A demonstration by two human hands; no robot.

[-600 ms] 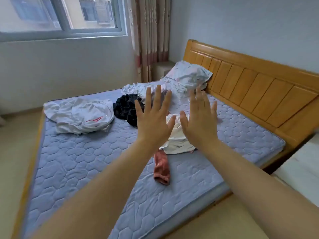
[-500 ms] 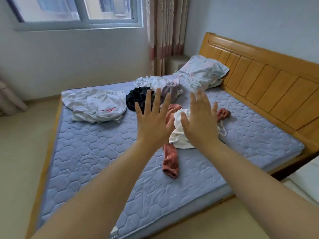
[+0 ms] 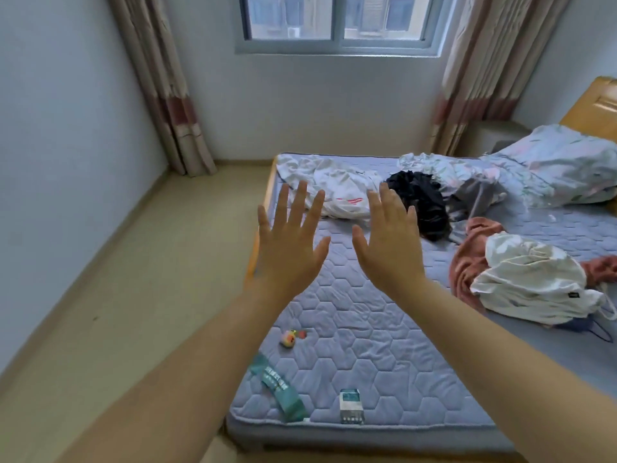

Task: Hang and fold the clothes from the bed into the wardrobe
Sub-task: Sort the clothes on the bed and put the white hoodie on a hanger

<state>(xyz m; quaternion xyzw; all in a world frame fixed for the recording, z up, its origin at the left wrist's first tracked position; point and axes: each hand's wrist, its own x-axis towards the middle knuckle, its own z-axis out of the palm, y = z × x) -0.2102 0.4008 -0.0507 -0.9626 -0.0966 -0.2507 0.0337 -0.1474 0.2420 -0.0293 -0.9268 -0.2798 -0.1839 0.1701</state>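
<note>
Both arms reach out over the bed (image 3: 367, 345), palms away from me. My left hand (image 3: 288, 245) and my right hand (image 3: 389, 242) have spread, straight fingers and hold nothing. Clothes lie scattered on the blue quilted mattress: a white garment with red stripes (image 3: 334, 188) beyond my hands, a black garment (image 3: 424, 198) to its right, a grey piece (image 3: 474, 198), a rust-pink garment (image 3: 467, 259) and a crumpled white garment (image 3: 534, 282) on top of it at the right. No wardrobe is in view.
A floral pillow (image 3: 567, 165) and sheet lie by the wooden headboard (image 3: 597, 105). A small toy (image 3: 288, 338), a green label strip (image 3: 278, 384) and a small box (image 3: 350, 406) sit near the mattress's foot. Bare floor (image 3: 133, 295) runs along the left; window (image 3: 337, 21) and curtains behind.
The view has swung left, so the clothes now lie to the right and the bed's foot and floor show. Both hands stay raised and spread, a little further apart.
</note>
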